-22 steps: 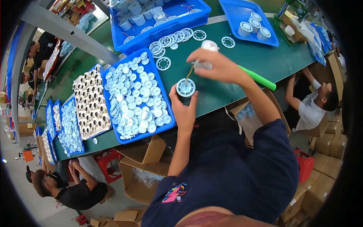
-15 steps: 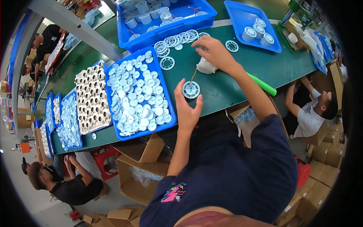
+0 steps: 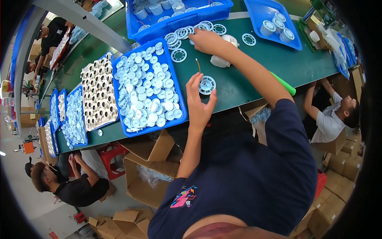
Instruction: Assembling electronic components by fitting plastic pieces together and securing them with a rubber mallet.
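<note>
My left hand (image 3: 199, 104) has its thumb and fingers around the rim of a light-blue slotted round part (image 3: 207, 85) above the near side of the green table. A thin orange wire (image 3: 199, 66) with a white tip rises from beside that part. Farther forward, my right hand (image 3: 211, 42) reaches over the table with its fingers bent together. Its fingertips are at a group of light-blue slotted rings (image 3: 183, 33) and a small pale disc mostly covered by them. What they grip is hidden. A white crumpled bundle (image 3: 220, 61) lies under my right wrist.
At left stands a blue tray of pale caps (image 3: 184, 117), beside a tray of cream parts (image 3: 97, 93). A blue bin (image 3: 175, 30) with white cups is at the back. Another blue tray (image 3: 254, 16) holds cups; a green tube (image 3: 283, 83) lies right. Co-workers sit on both sides.
My right hand has moved left to the rings, uncovering more of the white bundle. The left hand still has the round part; its orange wire now stands free, pointing up. The view has shifted slightly.
</note>
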Action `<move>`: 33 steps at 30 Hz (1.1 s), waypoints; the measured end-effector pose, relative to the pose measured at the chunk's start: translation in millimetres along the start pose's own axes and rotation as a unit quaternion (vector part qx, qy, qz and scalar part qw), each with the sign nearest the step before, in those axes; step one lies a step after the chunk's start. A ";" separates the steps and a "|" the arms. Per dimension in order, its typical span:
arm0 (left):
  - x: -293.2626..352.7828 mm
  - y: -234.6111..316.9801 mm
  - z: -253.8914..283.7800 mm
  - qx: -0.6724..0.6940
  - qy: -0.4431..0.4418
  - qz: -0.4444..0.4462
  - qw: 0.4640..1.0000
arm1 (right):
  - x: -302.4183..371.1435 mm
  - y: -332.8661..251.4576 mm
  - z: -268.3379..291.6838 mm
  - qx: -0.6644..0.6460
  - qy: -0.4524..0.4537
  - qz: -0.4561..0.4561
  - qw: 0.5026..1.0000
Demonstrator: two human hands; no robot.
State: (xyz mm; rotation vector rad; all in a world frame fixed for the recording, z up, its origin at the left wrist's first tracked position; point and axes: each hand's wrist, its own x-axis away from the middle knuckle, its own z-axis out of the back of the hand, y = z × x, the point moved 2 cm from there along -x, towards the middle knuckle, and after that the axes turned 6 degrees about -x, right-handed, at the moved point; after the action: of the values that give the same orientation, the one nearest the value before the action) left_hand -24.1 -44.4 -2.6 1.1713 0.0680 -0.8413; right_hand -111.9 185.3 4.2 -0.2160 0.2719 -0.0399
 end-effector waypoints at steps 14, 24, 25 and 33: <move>2.5 -7.0 -2.2 0.006 -0.007 0.056 0.998 | 95.5 -50.9 72.9 -0.516 -0.062 -0.052 0.853; 0.4 -5.6 -4.0 0.002 -0.021 0.044 0.999 | 117.5 -70.6 68.0 -0.403 0.020 -0.066 0.913; 1.1 -6.3 -3.2 0.002 -0.017 0.043 0.999 | 117.8 -70.6 72.1 -0.386 0.036 -0.075 0.919; -1.8 1.8 -2.5 0.005 -0.025 0.055 0.998 | 159.3 100.3 66.3 0.069 0.101 -0.161 0.979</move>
State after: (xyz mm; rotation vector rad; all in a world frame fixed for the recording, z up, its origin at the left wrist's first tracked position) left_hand -23.4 -41.1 -1.4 1.1527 -0.0415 -0.7749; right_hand 60.5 286.0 3.0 -0.1161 0.4331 -0.4015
